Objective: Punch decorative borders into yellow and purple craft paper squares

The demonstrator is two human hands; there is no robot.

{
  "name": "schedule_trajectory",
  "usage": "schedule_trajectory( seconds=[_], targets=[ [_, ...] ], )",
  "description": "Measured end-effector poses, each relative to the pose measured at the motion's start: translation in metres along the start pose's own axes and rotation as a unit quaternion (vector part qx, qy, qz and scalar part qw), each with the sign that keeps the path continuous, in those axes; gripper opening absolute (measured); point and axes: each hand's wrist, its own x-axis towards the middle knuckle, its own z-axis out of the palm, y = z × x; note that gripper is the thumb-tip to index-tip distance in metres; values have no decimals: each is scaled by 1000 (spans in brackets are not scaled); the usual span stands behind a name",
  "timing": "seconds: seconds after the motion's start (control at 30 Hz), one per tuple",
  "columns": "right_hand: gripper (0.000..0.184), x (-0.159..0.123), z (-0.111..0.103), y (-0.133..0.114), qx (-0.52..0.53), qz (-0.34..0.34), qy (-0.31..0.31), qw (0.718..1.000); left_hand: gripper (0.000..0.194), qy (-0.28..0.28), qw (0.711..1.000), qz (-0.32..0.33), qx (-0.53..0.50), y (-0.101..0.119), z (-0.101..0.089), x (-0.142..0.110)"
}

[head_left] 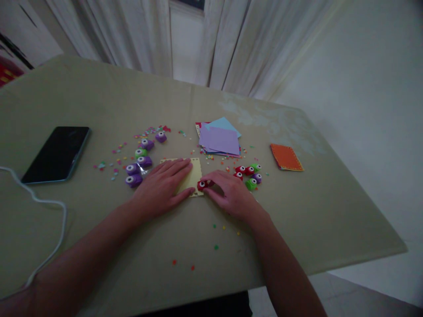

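Observation:
A pale yellow sheet of paper (194, 171) with small cut-outs along its edges lies on the table. My left hand (163, 182) rests flat across its left part, fingers stretched out and holding nothing. At the sheet's right edge, a small red craft punch (202, 185) with a white-ringed black button sits pinched between the thumb and fingers of my right hand (231, 191). The punch's slot is hidden from view. Beside my right hand stands a cluster of red, green and purple punches (251, 183). More purple punches (133, 180) and a green one (140, 152) line up left of the sheet.
Tiny coloured paper bits (119, 162) are scattered around. Behind the hands lies a stack of purple and blue paper (220, 140). An orange stack with punched edges (287, 157) is at the right. On the left are a dark tablet (57, 154) and a white cable (49, 201).

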Motion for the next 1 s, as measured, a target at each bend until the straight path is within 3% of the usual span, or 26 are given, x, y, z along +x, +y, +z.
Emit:
schedule_trajectory(
  seconds=[0.5,0.8,1.0],
  targets=[
    [12,1,1,3,11,-13,-6,1000,68,0,1000,-1,9,1,3,0],
    [21,-1,-1,4,-29,-34,-14,999,65,15,1000,-1,2,1,4,-1],
    [28,2,0,1,-85,-49,6,995,50,84,994,58,-44,7,-2,3]
  ],
)
